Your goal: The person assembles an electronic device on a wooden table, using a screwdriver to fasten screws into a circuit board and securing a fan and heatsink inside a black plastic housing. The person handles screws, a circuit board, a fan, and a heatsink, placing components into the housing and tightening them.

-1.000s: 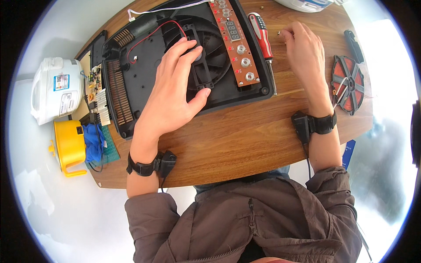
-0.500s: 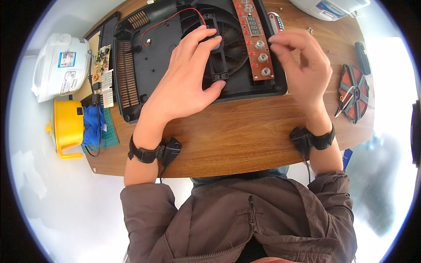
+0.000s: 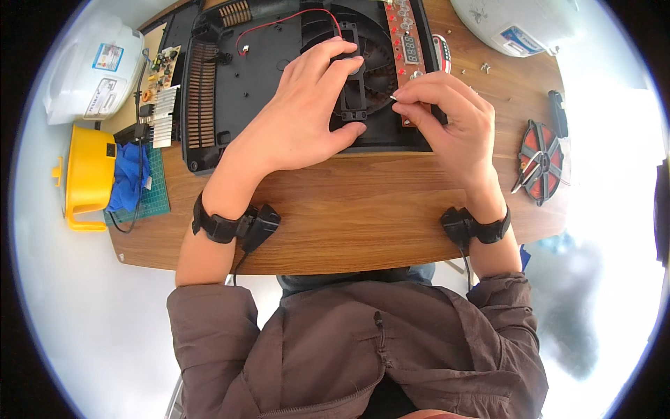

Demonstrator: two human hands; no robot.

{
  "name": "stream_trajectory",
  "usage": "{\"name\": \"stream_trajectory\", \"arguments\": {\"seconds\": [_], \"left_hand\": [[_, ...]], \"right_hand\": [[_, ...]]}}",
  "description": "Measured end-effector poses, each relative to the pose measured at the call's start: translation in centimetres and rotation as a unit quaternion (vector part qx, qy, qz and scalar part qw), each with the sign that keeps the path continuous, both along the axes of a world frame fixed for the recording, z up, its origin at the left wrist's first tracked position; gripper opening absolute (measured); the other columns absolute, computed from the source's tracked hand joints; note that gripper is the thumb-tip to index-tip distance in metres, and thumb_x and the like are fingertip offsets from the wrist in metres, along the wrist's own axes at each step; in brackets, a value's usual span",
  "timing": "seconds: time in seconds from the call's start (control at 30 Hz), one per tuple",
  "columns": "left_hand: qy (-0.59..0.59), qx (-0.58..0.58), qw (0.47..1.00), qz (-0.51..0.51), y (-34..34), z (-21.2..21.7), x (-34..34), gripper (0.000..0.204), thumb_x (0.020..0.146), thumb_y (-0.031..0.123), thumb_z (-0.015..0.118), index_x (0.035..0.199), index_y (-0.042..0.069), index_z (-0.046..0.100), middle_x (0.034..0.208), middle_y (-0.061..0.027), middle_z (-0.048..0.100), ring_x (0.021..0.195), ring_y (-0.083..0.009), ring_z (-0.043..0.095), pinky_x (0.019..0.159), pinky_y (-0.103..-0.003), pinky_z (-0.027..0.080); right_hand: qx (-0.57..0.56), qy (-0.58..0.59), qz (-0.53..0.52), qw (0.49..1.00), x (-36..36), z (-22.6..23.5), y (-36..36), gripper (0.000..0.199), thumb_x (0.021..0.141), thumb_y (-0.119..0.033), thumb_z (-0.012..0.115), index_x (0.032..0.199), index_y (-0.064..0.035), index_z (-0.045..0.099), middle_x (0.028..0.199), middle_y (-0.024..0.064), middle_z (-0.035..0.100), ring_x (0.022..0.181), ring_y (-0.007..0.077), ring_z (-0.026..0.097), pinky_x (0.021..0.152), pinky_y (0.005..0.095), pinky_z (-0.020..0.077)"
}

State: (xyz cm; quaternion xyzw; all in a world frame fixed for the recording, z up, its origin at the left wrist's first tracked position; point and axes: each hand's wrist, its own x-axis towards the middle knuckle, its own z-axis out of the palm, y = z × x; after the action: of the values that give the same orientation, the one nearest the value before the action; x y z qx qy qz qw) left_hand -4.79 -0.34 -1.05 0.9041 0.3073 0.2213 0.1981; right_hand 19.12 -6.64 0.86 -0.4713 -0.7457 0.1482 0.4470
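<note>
While the fingers (image 3: 335,66) of the left hand (image 3: 300,119) spread over the black fan (image 3: 359,84), their tips pressing on its hub and frame and the thumb lying along its near edge, they grasp nothing outright but rest flat on it; the fan sits in the middle of the opened black appliance housing (image 3: 265,77), which lies at the far side of the wooden desk (image 3: 349,216). Just to the right, the right hand (image 3: 453,122) pinches a tiny light-coloured part (image 3: 394,98) between thumb and forefinger, too small to tell what it is, with the other fingers curled loosely, right over the reddish control board (image 3: 408,42) that runs along the housing's right edge. A red wire (image 3: 279,24) loops across the housing's far part, and a ribbed vent (image 3: 202,84) lines its left side. Both wrists carry black straps with small boxes. Further left, a bare circuit board (image 3: 159,66) with a finned metal piece lies beside the housing, then a green cutting mat (image 3: 150,181), a blue cloth (image 3: 129,174) and a yellow container (image 3: 87,174), with a white appliance (image 3: 91,70) beyond. To the right lie a round red and black coil (image 3: 541,160), a dark tool (image 3: 556,112), some loose screws (image 3: 485,68) and another white appliance (image 3: 516,28)
</note>
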Motion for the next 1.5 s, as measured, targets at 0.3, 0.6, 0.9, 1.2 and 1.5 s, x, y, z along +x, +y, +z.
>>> {"name": "stream_trajectory", "arguments": {"seconds": [0.3,0.6,0.9,1.2,1.5], "left_hand": [[-0.042,0.029,0.999,-0.009,0.3,-0.9,-0.3,0.073,0.084,0.014,0.08,0.149,0.008,0.047,0.16,-0.0136,0.039,0.151,-0.0382,0.036,0.124,-0.048,0.033],[-0.071,0.052,0.996,-0.002,0.4,-1.8,-0.3,0.072,0.084,0.014,0.08,0.148,0.009,0.049,0.156,-0.0146,0.042,0.148,-0.0371,0.04,0.121,-0.048,0.035],[-0.093,0.043,0.995,-0.007,0.6,-2.6,-0.3,0.064,0.085,0.014,0.079,0.143,0.007,0.053,0.154,-0.0138,0.045,0.149,-0.0341,0.04,0.121,-0.05,0.034],[-0.106,0.052,0.993,-0.005,1.0,-3.6,-0.3,0.058,0.086,0.017,0.08,0.139,0.006,0.058,0.151,-0.0139,0.048,0.148,-0.0325,0.04,0.12,-0.05,0.034],[-0.106,0.071,0.992,0.01,1.2,-4.0,0.2,0.059,0.082,0.014,0.078,0.136,0.0,0.058,0.144,-0.0147,0.054,0.14,-0.034,0.049,0.116,-0.049,0.039]], "right_hand": [[-0.088,-0.136,0.122,0.979,-1.3,1.6,2.1,0.013,0.083,-0.005,0.08,0.092,-0.0027,0.071,0.088,0.0107,0.068,0.087,0.0326,0.066,0.079,0.0408,0.0546],[-0.078,-0.244,0.174,0.951,-1.8,3.1,3.7,0.015,0.085,-0.007,0.078,0.094,-0.0045,0.066,0.087,0.0114,0.067,0.09,0.0342,0.067,0.08,0.0449,0.0532],[-0.024,-0.406,0.229,0.884,-3.8,5.1,4.7,0.013,0.085,-0.007,0.072,0.09,-0.0041,0.061,0.091,0.0133,0.068,0.091,0.0352,0.07,0.078,0.0445,0.0563],[0.022,-0.509,0.236,0.827,-5.5,6.1,4.8,0.011,0.086,-0.008,0.069,0.094,-0.0079,0.061,0.09,0.0114,0.068,0.093,0.0302,0.072,0.08,0.0408,0.06],[0.124,-0.573,0.241,0.773,-6.0,5.8,3.4,0.015,0.079,-0.01,0.072,0.085,-0.0116,0.059,0.076,0.002,0.064,0.084,0.022,0.07,0.074,0.0338,0.0587]]}}
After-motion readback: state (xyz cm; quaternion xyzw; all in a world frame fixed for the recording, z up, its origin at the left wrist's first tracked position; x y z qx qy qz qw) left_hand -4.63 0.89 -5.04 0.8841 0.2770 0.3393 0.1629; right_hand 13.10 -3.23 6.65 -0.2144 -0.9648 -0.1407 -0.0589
